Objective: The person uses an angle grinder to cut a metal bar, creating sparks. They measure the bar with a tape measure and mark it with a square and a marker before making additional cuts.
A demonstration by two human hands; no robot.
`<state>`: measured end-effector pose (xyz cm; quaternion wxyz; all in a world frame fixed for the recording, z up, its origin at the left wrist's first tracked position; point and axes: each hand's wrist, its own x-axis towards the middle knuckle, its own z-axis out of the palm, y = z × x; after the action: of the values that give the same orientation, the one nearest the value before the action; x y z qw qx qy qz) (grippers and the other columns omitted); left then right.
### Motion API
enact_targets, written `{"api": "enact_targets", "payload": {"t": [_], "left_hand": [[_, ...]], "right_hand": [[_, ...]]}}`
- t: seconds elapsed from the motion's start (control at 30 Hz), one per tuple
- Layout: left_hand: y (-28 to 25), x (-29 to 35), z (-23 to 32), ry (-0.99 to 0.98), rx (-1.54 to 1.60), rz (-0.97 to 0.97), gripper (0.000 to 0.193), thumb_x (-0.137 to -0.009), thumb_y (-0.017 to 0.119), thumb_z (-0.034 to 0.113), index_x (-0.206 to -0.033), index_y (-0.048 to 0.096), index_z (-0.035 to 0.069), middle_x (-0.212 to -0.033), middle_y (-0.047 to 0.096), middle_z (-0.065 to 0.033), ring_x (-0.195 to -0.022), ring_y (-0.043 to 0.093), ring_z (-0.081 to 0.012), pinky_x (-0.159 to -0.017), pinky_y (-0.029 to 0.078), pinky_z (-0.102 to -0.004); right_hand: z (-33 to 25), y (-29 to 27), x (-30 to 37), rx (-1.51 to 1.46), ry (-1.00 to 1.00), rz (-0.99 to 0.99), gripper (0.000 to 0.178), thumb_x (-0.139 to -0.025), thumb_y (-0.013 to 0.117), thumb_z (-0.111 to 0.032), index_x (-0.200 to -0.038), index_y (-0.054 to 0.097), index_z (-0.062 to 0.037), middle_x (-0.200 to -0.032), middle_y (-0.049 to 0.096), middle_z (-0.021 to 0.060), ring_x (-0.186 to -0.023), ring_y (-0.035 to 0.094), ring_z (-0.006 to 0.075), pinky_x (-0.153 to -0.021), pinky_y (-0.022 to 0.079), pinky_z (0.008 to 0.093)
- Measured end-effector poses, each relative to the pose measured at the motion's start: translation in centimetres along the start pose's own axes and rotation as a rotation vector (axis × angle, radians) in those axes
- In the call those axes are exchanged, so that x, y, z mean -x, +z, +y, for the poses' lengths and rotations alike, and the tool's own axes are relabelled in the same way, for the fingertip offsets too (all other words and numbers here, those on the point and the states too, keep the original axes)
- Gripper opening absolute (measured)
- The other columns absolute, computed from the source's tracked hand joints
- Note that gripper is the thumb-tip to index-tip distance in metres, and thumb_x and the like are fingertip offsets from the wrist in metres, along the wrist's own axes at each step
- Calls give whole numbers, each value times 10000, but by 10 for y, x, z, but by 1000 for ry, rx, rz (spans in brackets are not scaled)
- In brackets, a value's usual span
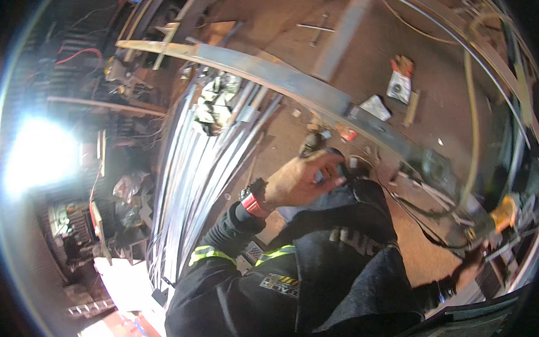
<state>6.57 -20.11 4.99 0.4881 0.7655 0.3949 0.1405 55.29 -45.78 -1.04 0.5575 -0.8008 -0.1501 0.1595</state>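
Note:
My left hand (308,178) is raised in front of my dark jacket (343,243), with a red watch (254,204) on the wrist. Its fingers curl inward around a small bluish thing, too blurred to name. At the lower right my right hand (472,267) reaches to the end of a yellow and black power tool (501,215), and its fingers are mostly hidden there. A dark cord (423,225) runs from near the tool toward the middle. Beside the right hand lie pale metal pieces (513,252).
A bundle of long metal tubes (192,177) lies at left, a patterned cloth (215,105) on it. A long steel beam (266,76) crosses beyond. Work gloves (400,81) lie on the brown floor (276,22). A hose (474,114) curves at right. Glaring light (43,154) fills the far left.

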Motion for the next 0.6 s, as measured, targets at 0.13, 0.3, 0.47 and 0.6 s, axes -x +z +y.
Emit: {"api": "enact_targets", "payload": {"t": [0.13, 0.3, 0.47, 0.6], "left_hand": [[-77, 25, -34, -182, -98, 310, 346, -941, 672, 125, -1258, 586, 16, -972, 667, -64, -859, 654, -141, -729, 530, -271], [-145, -3, -61, -292, -16, 352, 407, -938, 572, 55, -1343, 547, 22, -1128, 655, -37, -1009, 605, -110, -842, 483, -256], [-154, -9, -67, -151, 54, 416, 288, -988, 582, 69, -1268, 591, 0, -1080, 644, -68, -1044, 594, -127, -925, 445, -274], [-123, -51, -61, 12, 4, 170, 322, -955, 601, 117, -1257, 595, 6, -1069, 639, -93, -1023, 597, -167, -920, 444, -301]], "right_hand": [[56, -40, -28, 236, -99, -81, 546, -1035, 457, -356, -1479, 440, -37, -1521, 419, 164, -1356, 433, 300, -1113, 345, 424], [34, -50, -5, 617, -166, 30, 504, -1014, 477, -411, -1338, 521, -28, -1286, 459, 141, -1140, 457, 265, -952, 395, 413], [-31, -11, -1, 427, 34, 389, 543, -940, 606, -528, -1039, 669, 2, -807, 478, 33, -703, 430, 144, -648, 388, 334], [-99, 51, 66, 327, -210, 573, 457, -936, 671, -431, -1011, 699, 19, -749, 560, 18, -641, 473, 107, -601, 410, 292]]}}
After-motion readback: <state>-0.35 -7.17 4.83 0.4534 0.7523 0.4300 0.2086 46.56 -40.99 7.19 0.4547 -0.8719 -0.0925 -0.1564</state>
